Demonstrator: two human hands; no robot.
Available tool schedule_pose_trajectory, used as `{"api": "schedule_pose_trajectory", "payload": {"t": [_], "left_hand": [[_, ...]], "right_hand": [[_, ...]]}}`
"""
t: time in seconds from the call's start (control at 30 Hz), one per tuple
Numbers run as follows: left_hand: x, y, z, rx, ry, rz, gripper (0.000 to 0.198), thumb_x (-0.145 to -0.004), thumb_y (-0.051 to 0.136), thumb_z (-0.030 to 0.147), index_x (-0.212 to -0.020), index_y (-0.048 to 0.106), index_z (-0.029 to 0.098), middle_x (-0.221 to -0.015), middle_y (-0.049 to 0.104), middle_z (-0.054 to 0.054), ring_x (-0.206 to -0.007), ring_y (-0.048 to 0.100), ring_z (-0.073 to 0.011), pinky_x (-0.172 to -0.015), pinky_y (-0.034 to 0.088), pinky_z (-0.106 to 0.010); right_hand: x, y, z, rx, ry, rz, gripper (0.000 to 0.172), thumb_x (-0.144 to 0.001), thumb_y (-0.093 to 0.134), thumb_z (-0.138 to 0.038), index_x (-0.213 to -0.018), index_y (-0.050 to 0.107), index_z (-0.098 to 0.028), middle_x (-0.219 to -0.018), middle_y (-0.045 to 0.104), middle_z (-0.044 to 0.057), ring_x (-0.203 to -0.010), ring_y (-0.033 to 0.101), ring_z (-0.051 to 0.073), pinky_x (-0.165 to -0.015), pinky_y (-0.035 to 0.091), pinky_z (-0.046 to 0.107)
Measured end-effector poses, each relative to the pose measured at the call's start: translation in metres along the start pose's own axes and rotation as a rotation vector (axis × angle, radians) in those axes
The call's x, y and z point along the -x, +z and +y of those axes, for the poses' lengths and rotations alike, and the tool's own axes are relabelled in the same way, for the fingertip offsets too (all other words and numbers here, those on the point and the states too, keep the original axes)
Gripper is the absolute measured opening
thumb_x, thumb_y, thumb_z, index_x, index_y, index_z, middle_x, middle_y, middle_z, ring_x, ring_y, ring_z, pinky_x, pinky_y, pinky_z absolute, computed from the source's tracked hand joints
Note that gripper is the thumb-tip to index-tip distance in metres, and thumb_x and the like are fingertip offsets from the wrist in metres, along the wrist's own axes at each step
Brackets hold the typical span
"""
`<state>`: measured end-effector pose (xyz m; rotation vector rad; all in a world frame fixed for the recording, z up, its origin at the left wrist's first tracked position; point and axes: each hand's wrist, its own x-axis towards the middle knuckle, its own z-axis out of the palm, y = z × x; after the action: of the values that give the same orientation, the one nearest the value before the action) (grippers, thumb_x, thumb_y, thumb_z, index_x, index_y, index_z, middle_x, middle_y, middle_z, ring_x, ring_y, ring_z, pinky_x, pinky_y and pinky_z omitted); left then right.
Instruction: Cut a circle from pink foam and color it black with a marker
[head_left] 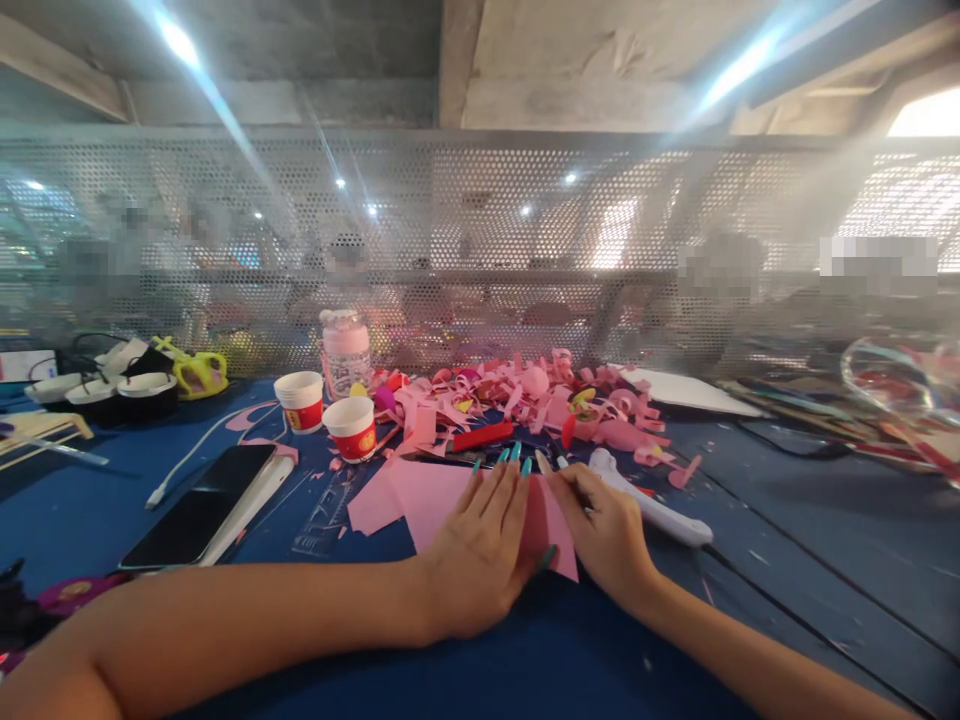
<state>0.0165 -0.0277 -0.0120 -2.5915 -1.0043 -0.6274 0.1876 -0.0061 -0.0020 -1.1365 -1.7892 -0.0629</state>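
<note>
A sheet of pink paper (pixel 435 500) lies on the blue table under my left hand (pixel 480 545). That hand is flat and open, its long turquoise-nailed fingers pointing away from me. Close beside it, at the paper's right edge, is my right hand (pixel 604 530). Its index finger reaches forward while the other fingers curl in; what they grip, if anything, is hidden. Another pink piece (pixel 373 497) sticks out at the left of the sheet. Behind my right hand rests a white-handled tool with a black cord, probably a glue gun (pixel 667 515).
Pink paper scraps (pixel 525 390) are heaped at the back, with a red strip (pixel 482 436) in front. Left stand paper cups (pixel 351 428), a bottle (pixel 345 350), a phone (pixel 202 505), a clear ruler (pixel 322 515) and a white cable (pixel 184 460). A perforated metal screen (pixel 480 240) rises behind.
</note>
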Motion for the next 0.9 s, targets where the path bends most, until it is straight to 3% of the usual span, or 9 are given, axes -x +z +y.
{"api": "schedule_pose_trajectory", "payload": {"t": [0.07,0.13,0.2,0.3,0.43,0.53,0.6,0.73,0.9], "left_hand": [[0.0,0.002,-0.002,0.064,-0.014,0.054,0.061,-0.092,0.033,0.032,-0.136,0.015,-0.006,-0.142,0.028,-0.029,-0.136,0.019,-0.0331,-0.107,0.032,-0.047],[-0.001,0.0,-0.003,0.103,0.02,0.19,0.06,-0.089,0.035,0.022,-0.135,0.01,-0.008,-0.14,0.028,-0.031,-0.137,0.012,-0.0333,-0.106,0.034,-0.048],[-0.001,-0.005,-0.002,0.137,0.141,0.333,0.058,-0.086,0.035,0.013,-0.134,0.011,-0.008,-0.137,0.034,-0.031,-0.138,0.009,-0.0314,-0.107,0.034,-0.047],[0.0,-0.012,-0.003,0.219,0.386,0.438,0.047,-0.083,0.037,0.008,-0.128,0.026,-0.004,-0.128,0.046,-0.026,-0.135,0.024,-0.0267,-0.106,0.038,-0.04],[-0.001,-0.01,-0.006,0.28,0.678,0.321,0.032,-0.088,0.036,0.014,-0.117,0.044,0.003,-0.115,0.058,-0.015,-0.117,0.05,-0.0193,-0.099,0.043,-0.027],[-0.004,-0.006,-0.008,0.275,0.72,0.193,0.028,-0.09,0.033,0.014,-0.109,0.052,0.006,-0.107,0.063,-0.01,-0.103,0.058,-0.0159,-0.091,0.046,-0.023],[-0.005,-0.006,-0.008,0.292,0.686,0.17,0.028,-0.089,0.032,0.012,-0.105,0.054,0.006,-0.103,0.063,-0.01,-0.098,0.059,-0.0161,-0.087,0.048,-0.023],[-0.007,-0.006,-0.007,0.295,0.653,0.111,0.028,-0.084,0.034,0.011,-0.103,0.054,0.005,-0.102,0.063,-0.01,-0.094,0.059,-0.0174,-0.084,0.048,-0.025],[-0.005,-0.004,-0.009,0.312,0.556,0.081,0.03,-0.081,0.037,0.011,-0.106,0.051,0.004,-0.105,0.061,-0.012,-0.095,0.058,-0.018,-0.086,0.048,-0.025]], "right_hand": [[-0.001,0.0,0.0,0.0,0.059,0.01,0.032,-0.087,0.045,-0.037,-0.063,0.051,-0.018,-0.047,0.043,-0.005,-0.042,0.042,0.009,-0.043,0.033,0.02],[-0.003,-0.001,0.0,-0.016,0.106,0.005,0.033,-0.086,0.044,-0.039,-0.062,0.051,-0.018,-0.047,0.045,-0.004,-0.042,0.042,0.01,-0.043,0.034,0.021],[-0.004,-0.002,-0.001,-0.031,0.136,-0.002,0.031,-0.086,0.043,-0.037,-0.063,0.052,-0.018,-0.049,0.051,-0.003,-0.044,0.046,0.011,-0.045,0.036,0.022],[-0.004,-0.002,0.0,-0.028,0.161,-0.006,0.03,-0.084,0.043,-0.038,-0.064,0.053,-0.019,-0.051,0.053,-0.001,-0.046,0.048,0.013,-0.046,0.037,0.023],[-0.008,0.0,-0.001,0.061,0.183,0.077,0.036,-0.084,0.041,-0.048,-0.063,0.05,-0.019,-0.046,0.043,-0.004,-0.041,0.041,0.012,-0.043,0.032,0.024],[-0.02,0.0,-0.003,0.177,0.194,0.074,0.039,-0.086,0.036,-0.05,-0.067,0.049,-0.019,-0.048,0.045,-0.003,-0.044,0.044,0.013,-0.047,0.032,0.025],[-0.031,0.0,-0.006,0.291,0.208,-0.078,0.039,-0.088,0.033,-0.047,-0.068,0.05,-0.019,-0.053,0.053,0.0,-0.05,0.051,0.015,-0.05,0.032,0.025],[-0.053,0.004,-0.02,0.502,0.23,-0.592,0.044,-0.09,0.034,-0.043,-0.061,0.054,-0.018,-0.064,0.064,0.007,-0.063,0.06,0.019,-0.052,0.032,0.026],[-0.091,0.005,-0.051,0.758,0.136,-0.758,0.043,-0.089,0.04,-0.044,-0.073,0.066,-0.014,-0.08,0.068,0.014,-0.077,0.065,0.025,-0.058,0.039,0.028]]}}
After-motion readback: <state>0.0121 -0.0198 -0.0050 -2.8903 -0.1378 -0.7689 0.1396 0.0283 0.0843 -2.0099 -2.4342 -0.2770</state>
